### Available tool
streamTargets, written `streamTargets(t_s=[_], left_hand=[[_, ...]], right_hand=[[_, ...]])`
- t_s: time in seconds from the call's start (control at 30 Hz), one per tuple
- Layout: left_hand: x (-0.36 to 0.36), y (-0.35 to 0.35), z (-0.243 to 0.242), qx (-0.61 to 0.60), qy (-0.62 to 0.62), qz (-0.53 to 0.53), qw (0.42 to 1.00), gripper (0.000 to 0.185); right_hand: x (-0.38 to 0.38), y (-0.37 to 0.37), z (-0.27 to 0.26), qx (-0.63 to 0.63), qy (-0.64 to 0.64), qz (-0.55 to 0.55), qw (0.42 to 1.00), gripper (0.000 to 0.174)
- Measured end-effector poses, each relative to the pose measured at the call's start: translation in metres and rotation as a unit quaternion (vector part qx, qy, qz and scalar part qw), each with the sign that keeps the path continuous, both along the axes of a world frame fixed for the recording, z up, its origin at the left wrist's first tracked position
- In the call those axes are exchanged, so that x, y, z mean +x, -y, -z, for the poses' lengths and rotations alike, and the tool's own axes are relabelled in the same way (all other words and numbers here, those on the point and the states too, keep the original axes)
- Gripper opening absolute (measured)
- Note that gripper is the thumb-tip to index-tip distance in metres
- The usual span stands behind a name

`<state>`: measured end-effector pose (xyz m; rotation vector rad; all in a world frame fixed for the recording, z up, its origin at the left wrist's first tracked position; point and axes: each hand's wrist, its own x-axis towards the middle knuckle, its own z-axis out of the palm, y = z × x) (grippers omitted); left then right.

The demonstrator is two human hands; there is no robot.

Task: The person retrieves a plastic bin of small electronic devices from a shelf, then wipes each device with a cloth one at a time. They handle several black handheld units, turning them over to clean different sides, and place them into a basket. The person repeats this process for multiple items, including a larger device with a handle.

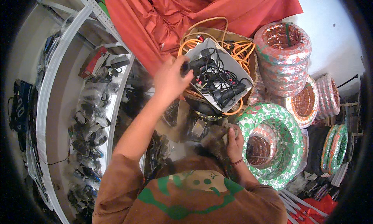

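Note:
My left hand [172,75], slightly blurred, is at the left edge of an open white box [192,53], its fingers curled round a dark cylindrical object [185,67]. Black cables [218,66] and black devices lie tangled in the box, which rests tilted on a larger cardboard box [253,63] holding orange cable [242,53]. Lower down, my right hand [235,142] grips a greyish-brown cloth [215,136], beside a ring-shaped bundle in green and white wrapping [285,139].
Metal shelves [116,104] with bagged parts run along the left. Red fabric [163,19] hangs behind the boxes. At the right stand stacked rings in red and silver wrapping [284,60] and more wrapped rings [333,148]. Metal strips [303,202] lie at the lower right.

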<state>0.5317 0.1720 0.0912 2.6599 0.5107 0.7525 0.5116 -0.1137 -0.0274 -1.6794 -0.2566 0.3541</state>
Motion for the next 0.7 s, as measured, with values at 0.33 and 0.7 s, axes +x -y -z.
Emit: streamTargets(t_s=[0.33, 0.7], left_hand=[[0.077, -0.027, 0.018, 0.091, -0.135, -0.012, 0.987, 0.053], [0.096, -0.034, 0.020, 0.041, -0.187, 0.055, 0.980, 0.046]], right_hand=[[0.026, 0.004, 0.018, -0.011, 0.003, -0.007, 1.000, 0.037], [0.032, 0.004, 0.016, 0.007, -0.047, -0.007, 0.999, 0.032]])
